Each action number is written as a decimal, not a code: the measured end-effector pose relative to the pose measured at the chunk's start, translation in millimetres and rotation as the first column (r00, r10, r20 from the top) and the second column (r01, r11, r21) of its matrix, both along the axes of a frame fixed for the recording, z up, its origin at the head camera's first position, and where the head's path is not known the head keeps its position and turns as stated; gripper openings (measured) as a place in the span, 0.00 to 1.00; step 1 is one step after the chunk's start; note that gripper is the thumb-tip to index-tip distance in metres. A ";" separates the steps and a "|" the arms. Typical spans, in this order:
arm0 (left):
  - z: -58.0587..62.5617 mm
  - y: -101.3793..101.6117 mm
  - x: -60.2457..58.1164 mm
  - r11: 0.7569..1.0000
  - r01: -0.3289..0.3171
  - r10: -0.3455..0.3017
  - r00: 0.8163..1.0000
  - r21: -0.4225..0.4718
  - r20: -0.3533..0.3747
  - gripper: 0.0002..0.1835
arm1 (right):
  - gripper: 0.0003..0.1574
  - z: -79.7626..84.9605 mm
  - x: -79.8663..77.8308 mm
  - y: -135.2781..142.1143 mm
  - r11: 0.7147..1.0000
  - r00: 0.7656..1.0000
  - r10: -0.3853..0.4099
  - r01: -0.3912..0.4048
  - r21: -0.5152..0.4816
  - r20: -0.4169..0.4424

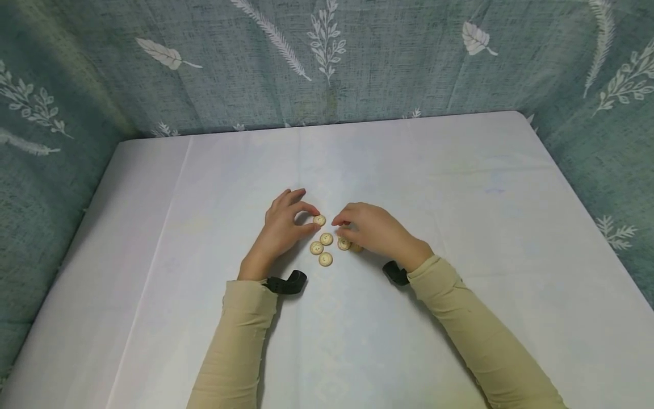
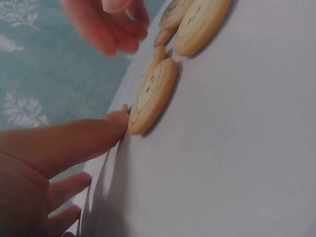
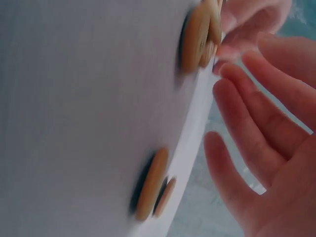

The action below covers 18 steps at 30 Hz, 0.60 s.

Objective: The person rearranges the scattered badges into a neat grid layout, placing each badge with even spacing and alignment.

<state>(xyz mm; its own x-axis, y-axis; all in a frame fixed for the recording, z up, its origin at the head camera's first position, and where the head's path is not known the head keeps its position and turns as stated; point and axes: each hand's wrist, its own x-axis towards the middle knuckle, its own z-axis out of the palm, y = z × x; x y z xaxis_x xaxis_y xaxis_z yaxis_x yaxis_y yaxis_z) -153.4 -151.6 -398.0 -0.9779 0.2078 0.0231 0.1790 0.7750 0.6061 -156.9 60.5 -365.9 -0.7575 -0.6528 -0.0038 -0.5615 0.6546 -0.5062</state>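
Observation:
Between the thumb and index finger of my left hand [image 1: 281, 227], a round pale wooden button [image 1: 319, 220] is pinched by its edges. The other fingers of that hand point away from it. My right hand [image 1: 374, 228] hovers just right of it, over two more wooden buttons, one of them a button [image 1: 344, 243] partly covered by the fingers. In the right wrist view the right fingers [image 3: 237, 108] are loosely extended with nothing between them. Close below the hands lie another button [image 1: 326, 238], a left button [image 1: 317, 247] and a near button [image 1: 325, 259], all flat.
A white cloth [image 1: 204, 199] covers the table. Green curtains [image 1: 368, 62] with white leaf prints hang behind and at both sides. Each wrist wears a black camera mount, the left mount [image 1: 288, 283] and the right mount [image 1: 395, 273] both low over the cloth.

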 end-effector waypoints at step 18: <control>-4.5 3.7 -0.1 0.999 -0.048 0.046 0.996 -0.017 -0.076 0.12 | 0.19 -0.3 9.1 -19.1 0.993 0.994 0.095 -0.092 0.069 -0.048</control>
<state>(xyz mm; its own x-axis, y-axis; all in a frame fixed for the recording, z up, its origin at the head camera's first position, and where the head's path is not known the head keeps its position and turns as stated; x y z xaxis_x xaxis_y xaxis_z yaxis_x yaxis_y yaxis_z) -153.6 -147.9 -402.5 -0.9822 0.1628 0.0941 0.1871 0.7950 0.5770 -147.8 41.4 -366.2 -0.6934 -0.7204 -0.0126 -0.6457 0.6290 -0.4328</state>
